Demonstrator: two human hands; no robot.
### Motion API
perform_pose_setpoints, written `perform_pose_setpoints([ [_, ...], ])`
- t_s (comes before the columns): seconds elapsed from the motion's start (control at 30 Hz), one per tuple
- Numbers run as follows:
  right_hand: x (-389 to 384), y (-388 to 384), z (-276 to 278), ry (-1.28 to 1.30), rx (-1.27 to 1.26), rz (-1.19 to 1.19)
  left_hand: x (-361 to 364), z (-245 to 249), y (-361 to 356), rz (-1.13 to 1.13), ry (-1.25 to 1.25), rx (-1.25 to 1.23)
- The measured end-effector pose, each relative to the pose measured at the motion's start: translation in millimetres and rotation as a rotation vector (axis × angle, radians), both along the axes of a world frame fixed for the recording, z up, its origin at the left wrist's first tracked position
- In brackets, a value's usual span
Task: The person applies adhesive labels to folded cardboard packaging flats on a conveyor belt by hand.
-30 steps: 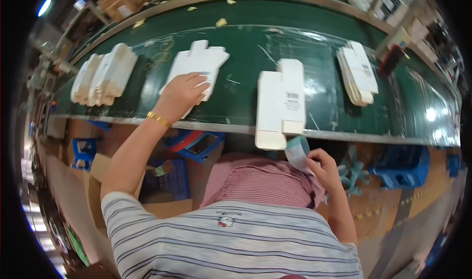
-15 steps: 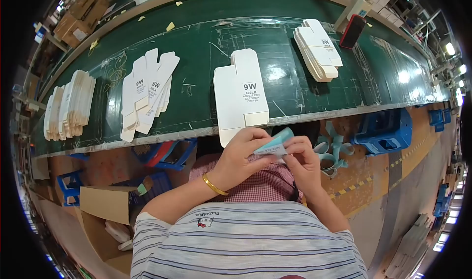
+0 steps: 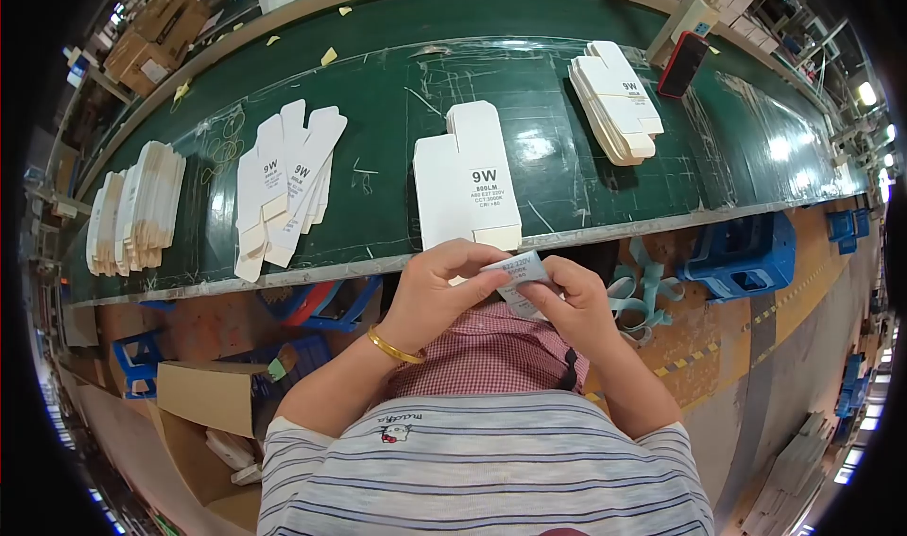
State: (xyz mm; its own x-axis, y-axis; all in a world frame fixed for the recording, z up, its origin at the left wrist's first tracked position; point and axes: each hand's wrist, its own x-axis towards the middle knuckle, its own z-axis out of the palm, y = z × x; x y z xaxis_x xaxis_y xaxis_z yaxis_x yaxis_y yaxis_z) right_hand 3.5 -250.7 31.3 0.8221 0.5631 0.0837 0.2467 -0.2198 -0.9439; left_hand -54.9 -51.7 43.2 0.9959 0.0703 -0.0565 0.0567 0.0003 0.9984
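Strip (image 3: 522, 272): now showing lettering (image 3: 516, 263) instead of teal side, becoming partly readable; pinching edges snugly in left hand (image 3: 442, 281), right hand (image 3: 580, 302).

The green bench (image 3: 378, 205) is loaded: packed cartons (image 3: 137, 213) far left, a fan of cartons (image 3: 300, 196) next, then a white 9W stack (image 3: 442, 196) jutting over the near edge! Out right, another carton stack (image 3: 609, 102), a phone (image 3: 682, 66) close by.

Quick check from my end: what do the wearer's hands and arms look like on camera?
Left hand and right hand are both ungloved. A gold-coloured bracelet circles the left wrist; none shows on the right. The short sleeves are pale with dark horizontal stripes, leaving the forearms uncovered.
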Motion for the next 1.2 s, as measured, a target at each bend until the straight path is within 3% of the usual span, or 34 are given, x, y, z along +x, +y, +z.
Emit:
perform_pose_setpoints([
  [0.2, -2.6, 9.6, -7.5, 0.206, 0.033, -0.111, 10.2, 3.4, 1.7, 0.078, 0.013, -0.032],
  [0.37, -3.4, 18.0, -15.3, 0.183, 0.070, -0.055, 26.7, -8.0, 14.4, 0.113, -0.128, 0.156],
  [0.47, 2.8, 16.8, -14.5, 0.311, -0.072, -0.070, 34.3, -6.6, 24.7, 0.029, -0.116, 0.291],
  [0.5, 4.0, 19.4, -14.2, 0.378, -0.035, -0.100, 37.0, -9.2, 27.9, 0.005, -0.231, 0.407],
  [0.7, 15.4, 41.2, -15.5, 0.869, 0.187, -0.240, 47.5, -10.8, 50.4, 0.144, -0.151, 0.415],
  [0.77, 18.7, 48.5, -19.0, 1.048, 0.280, -0.299, 48.8, -28.4, 63.5, 0.057, -0.344, 0.650],
  [0.8, 20.2, 50.3, -19.7, 1.077, 0.285, -0.309, 50.2, -32.8, 66.9, 0.012, -0.441, 0.766],
  [1.0, 26.0, 58.9, -10.1, 1.187, 0.242, -0.391, 52.8, -40.4, 63.3, -0.093, -0.504, 0.866],
  [1.2, 28.5, 63.5, -6.1, 1.216, 0.229, -0.426, 56.5, -41.2, 62.2, -0.100, -0.469, 0.853],
])
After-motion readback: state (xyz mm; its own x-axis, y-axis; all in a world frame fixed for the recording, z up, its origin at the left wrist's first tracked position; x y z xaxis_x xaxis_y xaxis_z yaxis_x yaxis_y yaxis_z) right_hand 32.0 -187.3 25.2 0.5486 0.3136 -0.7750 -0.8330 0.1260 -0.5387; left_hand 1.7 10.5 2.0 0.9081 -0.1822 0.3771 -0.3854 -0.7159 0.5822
